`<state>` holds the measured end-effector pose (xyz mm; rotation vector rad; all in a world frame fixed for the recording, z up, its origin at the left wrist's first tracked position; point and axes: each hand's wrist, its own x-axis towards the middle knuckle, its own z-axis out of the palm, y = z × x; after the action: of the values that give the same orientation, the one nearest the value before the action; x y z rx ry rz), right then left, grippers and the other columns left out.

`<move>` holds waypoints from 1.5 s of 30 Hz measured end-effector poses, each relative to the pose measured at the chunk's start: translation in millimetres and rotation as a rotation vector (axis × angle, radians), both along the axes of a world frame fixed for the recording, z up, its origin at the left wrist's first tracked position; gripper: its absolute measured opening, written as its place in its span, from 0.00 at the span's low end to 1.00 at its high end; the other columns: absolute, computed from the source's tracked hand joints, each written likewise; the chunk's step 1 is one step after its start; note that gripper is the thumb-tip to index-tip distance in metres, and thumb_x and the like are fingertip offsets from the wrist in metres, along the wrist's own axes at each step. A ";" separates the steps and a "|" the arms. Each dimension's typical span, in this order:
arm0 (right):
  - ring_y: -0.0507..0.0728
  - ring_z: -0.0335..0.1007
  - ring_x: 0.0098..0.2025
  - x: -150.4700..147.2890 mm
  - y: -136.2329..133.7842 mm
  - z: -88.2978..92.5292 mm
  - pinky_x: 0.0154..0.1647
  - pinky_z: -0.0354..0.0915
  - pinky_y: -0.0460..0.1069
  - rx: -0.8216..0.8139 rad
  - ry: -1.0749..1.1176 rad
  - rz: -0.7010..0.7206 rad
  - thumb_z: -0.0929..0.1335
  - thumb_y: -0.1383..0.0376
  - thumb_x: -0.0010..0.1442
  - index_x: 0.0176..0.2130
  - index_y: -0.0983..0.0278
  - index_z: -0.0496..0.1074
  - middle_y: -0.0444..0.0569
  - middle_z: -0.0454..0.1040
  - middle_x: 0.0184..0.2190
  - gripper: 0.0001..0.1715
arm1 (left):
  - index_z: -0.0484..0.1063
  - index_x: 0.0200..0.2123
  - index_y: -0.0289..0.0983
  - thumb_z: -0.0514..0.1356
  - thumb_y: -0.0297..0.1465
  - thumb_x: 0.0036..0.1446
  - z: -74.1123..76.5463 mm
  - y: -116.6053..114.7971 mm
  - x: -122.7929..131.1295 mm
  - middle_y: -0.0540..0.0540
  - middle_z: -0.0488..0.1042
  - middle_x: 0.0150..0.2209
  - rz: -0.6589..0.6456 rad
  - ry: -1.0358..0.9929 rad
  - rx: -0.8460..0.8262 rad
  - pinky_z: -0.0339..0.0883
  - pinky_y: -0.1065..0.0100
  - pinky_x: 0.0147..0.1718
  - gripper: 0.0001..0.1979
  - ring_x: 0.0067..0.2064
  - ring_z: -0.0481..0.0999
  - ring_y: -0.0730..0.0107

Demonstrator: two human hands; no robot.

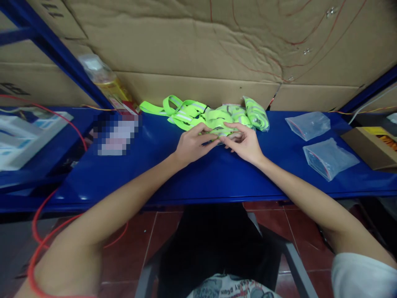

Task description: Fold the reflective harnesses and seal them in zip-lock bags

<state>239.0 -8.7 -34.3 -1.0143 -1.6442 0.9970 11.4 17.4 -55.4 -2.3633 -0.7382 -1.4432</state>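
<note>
My left hand (192,145) and my right hand (247,145) meet at the middle of the blue table. Between them, pinched in the fingers of both, is a clear bag of neon-green reflective strap (223,131). The fingers partly cover it. Just behind it, loose neon-green straps (186,112) with silver stripes lie looped in a heap to the left. Packed bags of the same strap (257,114) rest against the cardboard, behind my right hand. To the right, two clear zip bags (310,125) with red seal lines lie flat, apart from my hands.
The blue table (198,182) is backed by a cardboard wall (186,49). A bottle with a yellow label (108,80) stands at the back left. On the right sits an open cardboard box (369,145). A red hose (37,231) hangs at the left, near my arm.
</note>
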 end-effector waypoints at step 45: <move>0.56 0.74 0.36 18.2 4.0 0.9 0.34 0.70 0.53 0.602 -0.758 -0.109 0.69 0.71 0.66 0.48 0.61 0.74 0.56 0.72 0.61 0.11 | 0.78 0.59 0.48 0.63 0.33 0.71 1.2 -1.1 -8.4 0.45 0.75 0.46 -0.029 0.324 -0.135 0.65 0.72 0.25 0.16 0.32 0.76 0.75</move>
<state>257.1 -4.8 -33.4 -1.0929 -2.2654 -0.0257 3.0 16.4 -54.2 -2.6304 -0.7354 -1.0097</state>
